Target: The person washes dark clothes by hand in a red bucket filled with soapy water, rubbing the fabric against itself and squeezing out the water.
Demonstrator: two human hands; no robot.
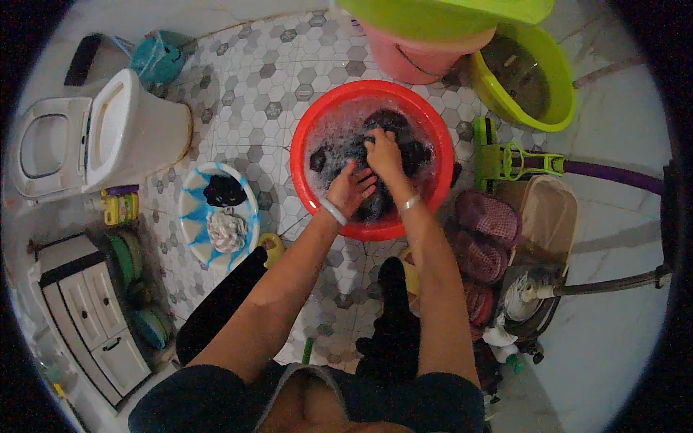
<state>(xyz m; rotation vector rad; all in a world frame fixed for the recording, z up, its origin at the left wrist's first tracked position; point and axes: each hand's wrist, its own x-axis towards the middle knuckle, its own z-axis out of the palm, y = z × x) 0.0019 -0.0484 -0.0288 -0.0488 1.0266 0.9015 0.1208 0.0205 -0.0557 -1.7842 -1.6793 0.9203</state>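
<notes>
A red plastic basin (373, 236) stands on the floor before me, with soapy water (346, 116) in it. Dark wet cloth (387, 116) lies bunched in the suds, partly under the surface. My left hand (352, 189) is above the near part of the basin, palm partly turned up, its fingers apart with nothing visible in them. A pale bangle circles that wrist. Farther in, my right hand (384, 154) is against the dark cloth with curled fingers. Whether those fingers grip the cloth cannot be made out. A silver-coloured bracelet is on the right wrist.
To the left, a blue-and-white basin (187, 227) holds dark and pale cloth. A toilet (157, 130) stands beyond it. At the far right are a pink bucket (400, 59) and a lime-green basin (566, 103). Slippers (487, 219) and a green brush head (487, 157) lie right.
</notes>
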